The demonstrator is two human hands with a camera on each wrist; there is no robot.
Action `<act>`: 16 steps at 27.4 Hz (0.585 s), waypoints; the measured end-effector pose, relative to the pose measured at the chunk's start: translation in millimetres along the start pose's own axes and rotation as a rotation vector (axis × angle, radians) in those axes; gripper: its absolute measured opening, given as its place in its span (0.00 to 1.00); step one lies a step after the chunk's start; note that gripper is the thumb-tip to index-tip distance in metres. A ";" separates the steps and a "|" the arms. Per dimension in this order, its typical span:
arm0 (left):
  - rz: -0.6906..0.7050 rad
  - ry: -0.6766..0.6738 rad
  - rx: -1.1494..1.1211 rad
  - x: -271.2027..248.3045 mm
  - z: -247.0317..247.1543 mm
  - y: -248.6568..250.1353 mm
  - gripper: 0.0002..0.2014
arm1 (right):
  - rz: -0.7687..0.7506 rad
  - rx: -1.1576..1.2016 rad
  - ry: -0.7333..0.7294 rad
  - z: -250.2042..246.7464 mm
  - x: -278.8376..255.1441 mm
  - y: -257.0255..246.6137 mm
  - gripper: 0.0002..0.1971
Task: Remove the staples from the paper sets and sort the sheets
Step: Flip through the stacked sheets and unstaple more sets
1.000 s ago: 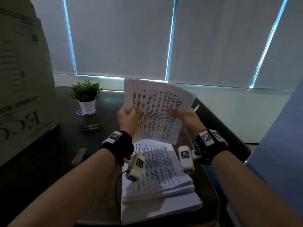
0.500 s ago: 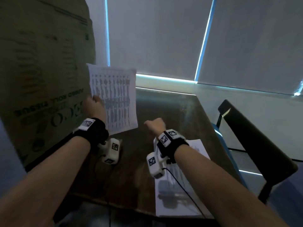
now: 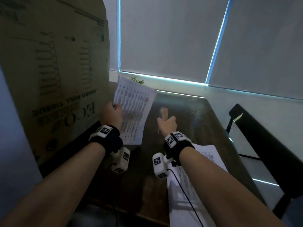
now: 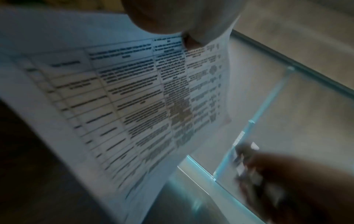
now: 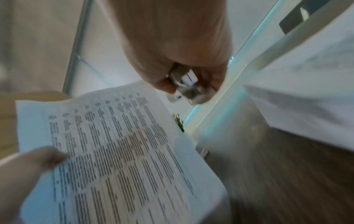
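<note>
— Where's the paper set relative to your hands?

— It's up in the air above the table, tilted, with your left hand pinching its left edge. Your right hand is just beside it, to the right, not touching the sheets.

— And the grips?

— Your left thumb sits on the printed face with the fingers behind, so that hand holds the set. Your right hand is curled round a small metal tool; it's too blurred to tell what sort.

— The other sheets?

— A stack lies on the table's near right corner, under your right forearm. A box stands to your left, close behind the set.
</note>
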State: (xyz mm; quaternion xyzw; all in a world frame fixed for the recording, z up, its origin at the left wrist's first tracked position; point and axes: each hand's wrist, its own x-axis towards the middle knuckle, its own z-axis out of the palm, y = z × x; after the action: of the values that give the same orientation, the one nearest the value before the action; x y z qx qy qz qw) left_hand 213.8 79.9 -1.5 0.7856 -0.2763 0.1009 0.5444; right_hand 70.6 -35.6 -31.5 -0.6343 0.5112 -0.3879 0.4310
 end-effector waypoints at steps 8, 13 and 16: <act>0.301 -0.301 0.195 -10.2 9.0 81.4 0.12 | -0.362 0.605 0.205 -66.9 41.1 -108.6 0.13; 0.272 -0.397 0.136 -15.6 9.5 94.9 0.12 | -0.310 0.647 0.075 -62.1 34.6 -114.7 0.08; 0.266 -0.438 0.138 -19.0 12.3 97.0 0.12 | -0.306 0.685 -0.013 -59.7 29.1 -122.0 0.08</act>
State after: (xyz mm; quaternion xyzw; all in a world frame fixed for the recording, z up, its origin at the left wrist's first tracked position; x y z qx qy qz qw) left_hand 143.6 50.1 62.6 0.7807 -0.4808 0.0179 0.3987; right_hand 58.4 -60.3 104.6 -0.5251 0.2482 -0.5923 0.5584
